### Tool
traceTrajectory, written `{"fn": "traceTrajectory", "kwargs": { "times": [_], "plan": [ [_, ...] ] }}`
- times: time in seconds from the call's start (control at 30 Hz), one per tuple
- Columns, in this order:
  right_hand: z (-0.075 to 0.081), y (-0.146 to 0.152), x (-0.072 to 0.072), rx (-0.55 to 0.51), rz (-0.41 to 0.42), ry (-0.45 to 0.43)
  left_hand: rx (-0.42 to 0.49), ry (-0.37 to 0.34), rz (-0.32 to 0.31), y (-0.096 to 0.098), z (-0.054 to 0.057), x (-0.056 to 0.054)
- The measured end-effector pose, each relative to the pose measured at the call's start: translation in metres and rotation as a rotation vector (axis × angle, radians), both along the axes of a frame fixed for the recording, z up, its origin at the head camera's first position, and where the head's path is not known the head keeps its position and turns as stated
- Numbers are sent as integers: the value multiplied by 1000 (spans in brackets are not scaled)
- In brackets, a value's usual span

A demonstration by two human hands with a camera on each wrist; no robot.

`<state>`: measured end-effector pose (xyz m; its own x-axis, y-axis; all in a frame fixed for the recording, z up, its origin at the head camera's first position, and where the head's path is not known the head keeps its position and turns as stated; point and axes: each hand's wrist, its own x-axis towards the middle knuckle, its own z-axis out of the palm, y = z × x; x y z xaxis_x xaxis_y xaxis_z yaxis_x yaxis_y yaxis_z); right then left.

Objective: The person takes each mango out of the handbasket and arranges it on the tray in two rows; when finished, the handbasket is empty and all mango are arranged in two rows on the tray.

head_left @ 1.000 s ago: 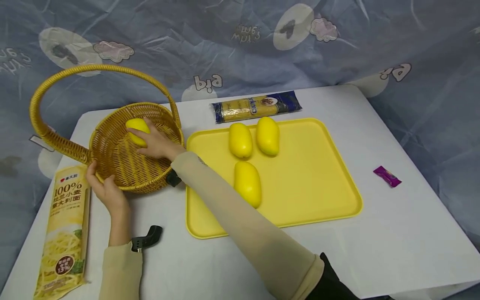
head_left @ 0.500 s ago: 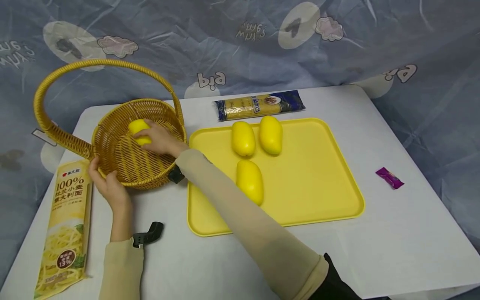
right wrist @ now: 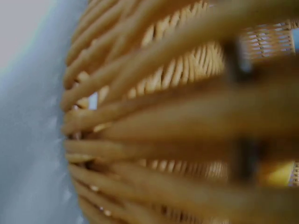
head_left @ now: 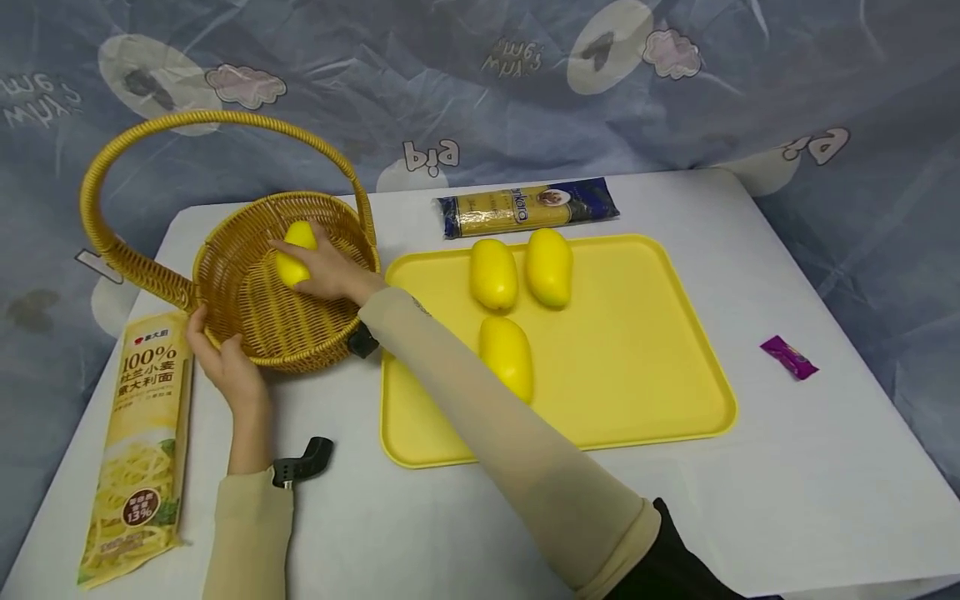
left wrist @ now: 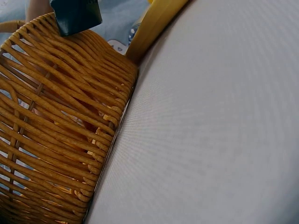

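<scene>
In the head view, a yellow wicker basket [head_left: 281, 333] with a tall arched handle stands at the left of the table. My left hand [head_left: 236, 372] holds its near-left rim, close to the foot of the handle. Reaching in over the right rim, my right hand [head_left: 330, 268] grips a yellow mango [head_left: 294, 265] inside the basket, thumb across it. Both wrist views face the basket's woven wall, so neither hand's fingers show there. Three more mangoes, a left one [head_left: 493, 275], a right one [head_left: 549, 267] and a nearer one [head_left: 507, 357], lie on a yellow tray [head_left: 630, 350].
A yellow pasta packet [head_left: 142, 450] lies left of the basket. Behind the tray is a blue-and-yellow pasta packet [head_left: 528, 208]. A small purple wrapped candy [head_left: 790, 357] sits at the right. My right forearm crosses the tray's near-left corner. A patterned blue-grey sheet [head_left: 480, 100] hangs behind the table.
The mango in my right hand has turned and shifted slightly right within the basket. My left hand keeps its place on the rim. The whole head view has drifted a little.
</scene>
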<state>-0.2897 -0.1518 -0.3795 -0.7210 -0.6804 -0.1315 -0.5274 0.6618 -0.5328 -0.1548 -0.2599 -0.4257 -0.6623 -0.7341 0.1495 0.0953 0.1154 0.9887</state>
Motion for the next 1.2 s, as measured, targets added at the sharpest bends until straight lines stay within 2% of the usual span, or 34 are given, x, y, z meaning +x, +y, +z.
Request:
{"fn": "traceTrajectory", "kwargs": {
  "times": [0.17, 0.33, 0.53, 0.77, 0.97, 1.2],
  "plan": [
    [-1, 1, -2, 30, 83, 58, 4, -12, -1, 1, 1, -1],
    [-1, 1, 0, 2, 76, 70, 22, -35, 7, 1, 0, 0],
    [3, 4, 1, 7, 78, 44, 25, -42, 5, 1, 0, 0],
    [14, 14, 2, -30, 108, -25, 26, -40, 11, 1, 2, -2],
    [31, 27, 14, -78, 158, 2, 54, -48, 5, 3, 2, -1],
    [52, 46, 35, -99, 172, 54, 79, -65, 0, 4, 6, 2]
  ]
}}
